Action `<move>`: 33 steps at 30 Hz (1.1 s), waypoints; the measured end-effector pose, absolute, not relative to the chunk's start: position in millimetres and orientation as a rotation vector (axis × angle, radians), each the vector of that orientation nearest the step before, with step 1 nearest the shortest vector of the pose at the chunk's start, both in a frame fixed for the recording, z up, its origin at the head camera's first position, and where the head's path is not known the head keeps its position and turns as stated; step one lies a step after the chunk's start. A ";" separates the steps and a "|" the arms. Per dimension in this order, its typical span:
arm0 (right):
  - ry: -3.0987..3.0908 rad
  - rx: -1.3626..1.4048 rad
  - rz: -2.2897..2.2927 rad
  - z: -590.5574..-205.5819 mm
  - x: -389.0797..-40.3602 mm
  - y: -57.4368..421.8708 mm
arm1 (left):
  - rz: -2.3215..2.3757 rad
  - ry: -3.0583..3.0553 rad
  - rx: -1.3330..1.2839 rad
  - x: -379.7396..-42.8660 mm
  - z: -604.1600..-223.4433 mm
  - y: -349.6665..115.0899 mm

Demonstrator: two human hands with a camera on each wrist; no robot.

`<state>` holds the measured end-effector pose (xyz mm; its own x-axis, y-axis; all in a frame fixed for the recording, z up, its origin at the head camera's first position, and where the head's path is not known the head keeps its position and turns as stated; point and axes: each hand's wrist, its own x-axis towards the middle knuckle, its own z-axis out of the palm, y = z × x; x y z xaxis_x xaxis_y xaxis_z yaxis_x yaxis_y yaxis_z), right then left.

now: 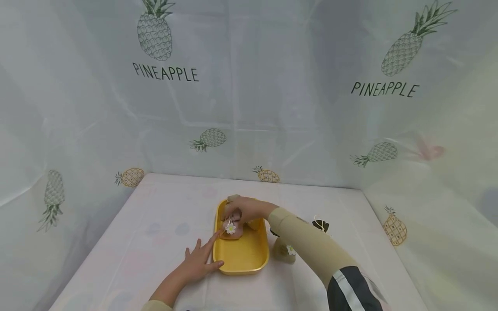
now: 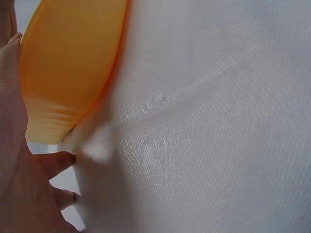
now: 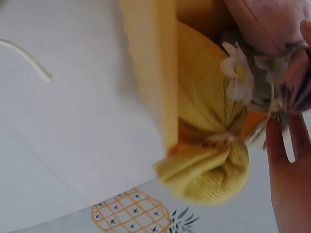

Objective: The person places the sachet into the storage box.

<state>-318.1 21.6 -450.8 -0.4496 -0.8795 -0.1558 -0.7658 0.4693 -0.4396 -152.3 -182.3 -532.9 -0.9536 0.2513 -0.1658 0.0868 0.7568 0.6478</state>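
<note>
Tabletop (image 1: 136, 250) spreads past tray (image 1: 241, 255) edges; right hand (image 1: 248, 208) seemingly grips pouch (image 1: 235, 233).

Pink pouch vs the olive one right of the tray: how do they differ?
Colour: the pink pouch is dusty pink; the olive pouch is dull green.
Place: the pink pouch is in the yellow tray; the olive pouch is on the table.
Contact: the right hand pinches the pink pouch; neither hand holds the olive pouch.
Shared: both show a white flower.
</note>
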 end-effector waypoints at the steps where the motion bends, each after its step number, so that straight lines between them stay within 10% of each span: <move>1: 2.353 -1.383 -0.455 -449.1 -318.0 25.3 | 0.984 2.711 0.264 -152.2 -533.3 -181.8; 33: 2.302 -0.878 -0.660 -412.7 -289.9 199.0 | 0.989 2.694 0.255 -153.6 -537.0 -179.1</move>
<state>-289.9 199.0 -412.7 -0.6138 -0.7127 -0.3395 -0.4247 0.6606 -0.6191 -153.6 -179.1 -537.0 -0.9510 0.2509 -0.1810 0.0741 0.7528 0.6541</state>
